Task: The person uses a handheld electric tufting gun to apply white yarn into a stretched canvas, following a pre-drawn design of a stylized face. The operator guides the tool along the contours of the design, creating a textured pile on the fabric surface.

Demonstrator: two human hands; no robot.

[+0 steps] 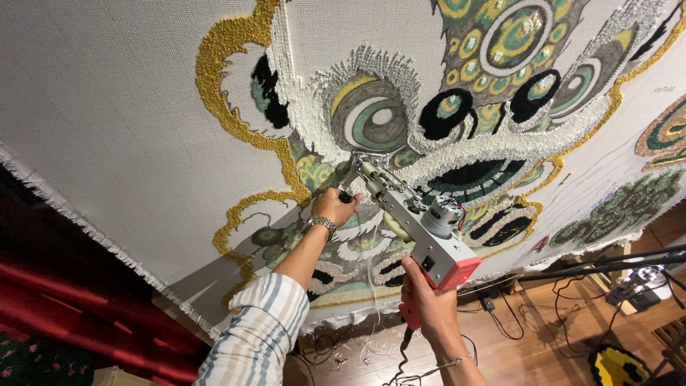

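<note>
A large white tufting cloth point(121, 107) fills most of the view, stitched with a lion-dance face point(457, 107) in gold, green, black and white yarn. I press a tufting gun point(418, 221), grey metal with a red rear end, against the cloth near the design's lower left. My right hand point(427, 300) grips the gun's red rear handle from below. My left hand point(334, 206), with a metal watch on its wrist, holds the gun's front handle close to the needle tip point(361, 168). A striped sleeve point(257, 329) covers my left forearm.
The cloth's frayed edge point(71, 214) runs along the left, over a red curtain point(86, 314). Below is a wooden floor point(529, 343) with loose cables and yarn scraps, a dark stand bar point(607, 264), a small device at right, and a yellow-black tufted piece point(618, 364).
</note>
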